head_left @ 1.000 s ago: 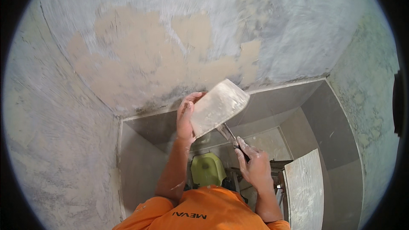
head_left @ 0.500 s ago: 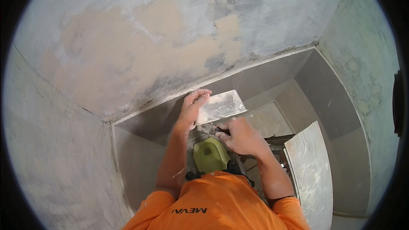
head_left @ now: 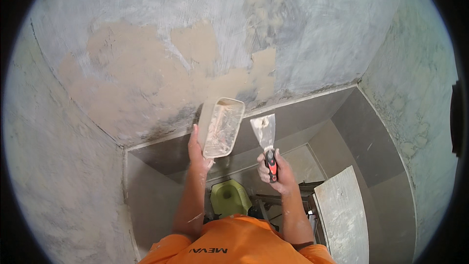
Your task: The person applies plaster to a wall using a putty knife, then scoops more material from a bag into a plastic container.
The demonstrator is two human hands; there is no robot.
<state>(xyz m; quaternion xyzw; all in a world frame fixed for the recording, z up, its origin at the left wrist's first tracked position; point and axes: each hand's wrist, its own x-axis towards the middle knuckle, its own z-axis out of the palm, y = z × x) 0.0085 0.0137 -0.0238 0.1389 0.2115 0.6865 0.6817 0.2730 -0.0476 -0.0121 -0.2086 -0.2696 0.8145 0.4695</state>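
My left hand (head_left: 195,147) grips a pale rectangular plastic mud pan (head_left: 205,126) by its long side. The pan is tilted so its inside faces me, with thin smears of putty across its bottom. To the right, my right hand (head_left: 282,172) is closed around the black-and-red handle of a putty knife (head_left: 266,134). The blade points up and away from me and carries a small pale dab near its tip. Pan and knife are apart. Both hands have whitish residue on them.
Ahead is a grey wall with a broad beige putty patch (head_left: 132,68). Grey tiles (head_left: 308,110) line the lower walls. Below sits a green squat toilet (head_left: 227,196). At the lower right, a pale board (head_left: 344,215) stands next to a dark frame.
The pan has turned from its outer face to show its inside. My right hand has moved away from it, and the putty knife is now raised upright. My view has tipped up toward the wall.
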